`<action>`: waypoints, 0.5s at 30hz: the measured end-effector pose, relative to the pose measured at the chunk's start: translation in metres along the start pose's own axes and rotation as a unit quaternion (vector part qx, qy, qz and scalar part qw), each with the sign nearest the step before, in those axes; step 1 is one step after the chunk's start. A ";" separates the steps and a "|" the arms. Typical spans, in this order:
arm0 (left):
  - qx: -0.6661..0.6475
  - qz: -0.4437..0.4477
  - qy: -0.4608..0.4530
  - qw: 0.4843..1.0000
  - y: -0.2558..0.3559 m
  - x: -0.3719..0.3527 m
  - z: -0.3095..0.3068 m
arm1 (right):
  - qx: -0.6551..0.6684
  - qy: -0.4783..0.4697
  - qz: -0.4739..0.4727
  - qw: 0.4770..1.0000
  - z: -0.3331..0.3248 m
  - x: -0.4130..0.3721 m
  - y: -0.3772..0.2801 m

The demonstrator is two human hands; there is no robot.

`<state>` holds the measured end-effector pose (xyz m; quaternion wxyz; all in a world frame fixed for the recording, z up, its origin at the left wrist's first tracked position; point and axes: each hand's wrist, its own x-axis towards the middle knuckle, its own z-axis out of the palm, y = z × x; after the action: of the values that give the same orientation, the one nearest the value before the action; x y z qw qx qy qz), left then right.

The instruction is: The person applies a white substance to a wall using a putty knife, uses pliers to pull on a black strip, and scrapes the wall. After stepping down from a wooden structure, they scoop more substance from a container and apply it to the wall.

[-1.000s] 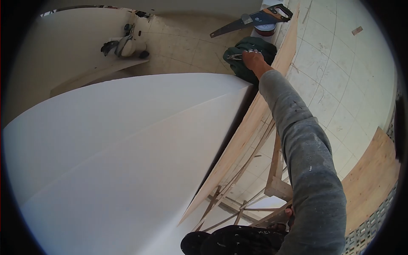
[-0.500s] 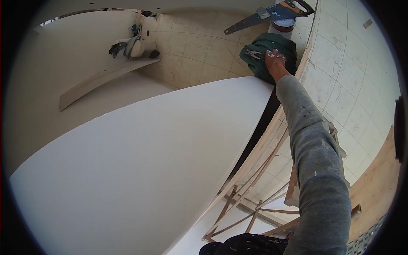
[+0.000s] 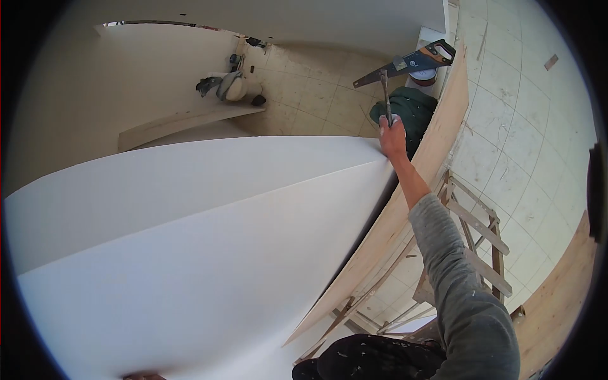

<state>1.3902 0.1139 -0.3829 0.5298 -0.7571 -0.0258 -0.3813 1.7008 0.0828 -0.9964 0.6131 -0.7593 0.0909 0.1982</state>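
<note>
My right hand (image 3: 394,136) is closed round the handle of a slim hammer (image 3: 387,95), whose head points away from me toward the saw. A dark green cloth (image 3: 415,114) lies just beyond and beside this hand. The wrist is over the far right corner of a large white board (image 3: 221,266). Along that board's far side runs a strip of another white surface (image 3: 190,174). At the bottom edge, a small part of my left hand (image 3: 144,376) shows by the board; its fingers are hidden.
A handsaw (image 3: 405,65) rests on a white bucket (image 3: 425,75). A plywood edge (image 3: 415,183) runs along the right of the boards. Below it stand wooden trestles (image 3: 478,234) on the tiled floor (image 3: 506,126). A bent strip of board (image 3: 183,123) lies at the far left.
My right hand has lifted the hammer off the green cloth and drawn back toward me. A long edge line now crosses the white boards. Part of my left hand has come into view.
</note>
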 end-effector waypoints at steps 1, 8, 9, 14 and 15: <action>-0.090 -0.101 -0.017 0.991 0.001 -0.012 -0.006 | 0.074 0.025 -0.007 0.997 -0.020 -0.028 -0.020; -0.347 -0.207 0.067 0.912 0.044 -0.022 0.029 | 0.404 0.011 -0.069 0.912 -0.142 -0.103 -0.126; -0.327 -0.232 0.060 0.914 0.050 -0.024 0.032 | 0.419 0.008 -0.089 0.903 -0.149 -0.122 -0.145; -0.596 -0.274 -0.008 0.755 0.076 -0.033 0.040 | 0.442 -0.243 -0.236 0.830 -0.164 -0.211 -0.203; -0.555 -0.251 -0.058 0.791 0.079 -0.027 0.041 | 0.440 -0.255 -0.273 0.817 -0.164 -0.231 -0.233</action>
<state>1.4286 0.1233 -0.4673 -0.0981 -0.9085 -0.0292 -0.4050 1.6116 -0.0464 -0.6648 0.9120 -0.3248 -0.2023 0.1477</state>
